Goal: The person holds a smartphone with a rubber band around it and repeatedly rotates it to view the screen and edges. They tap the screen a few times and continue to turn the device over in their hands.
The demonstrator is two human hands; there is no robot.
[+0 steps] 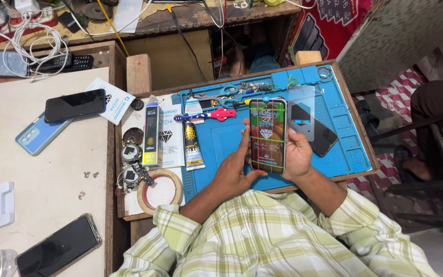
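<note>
both hands meet over a blue work mat (334, 149) on a small wooden table (139, 72). right hand (297, 154) cups a lit smartphone (267, 134) from its right edge, fingers curled behind the case and thumb lying along the side, so the grip is closed on the phone. left hand (234, 166) comes in from the other side, fingers held together and stretched up along the phone's left edge, fingertips touching the glass; it presses rather than grasps. the phone stands lengthwise, tilted up toward the camera, its screen bright with colours, above the middle of the mat.

just right of the phone a clear screen protector sheet (303, 110) lies on the mat, partly over a dark phone (320, 136) that rests face up. along the mat's top edge sit scissors (229, 91) and small tools, with a toothbrush (201, 116) crossing onto the mat from the left. beside the mat's left edge lie a glue tube (193, 146) and a tall glue box (151, 134), then a ring of tape (159, 192) near the table's front.

to the left a pale counter (52, 174) carries a black phone (75, 104) lying across a light blue phone case (37, 136), and another dark phone (57, 247) near the bottom. white charger cables (32, 41) coil at the upper left. another person's leg (437, 102) shows at the right, above a chequered floor (385, 92). sleeves of a green plaid shirt (262, 236) fill the lower frame
</note>
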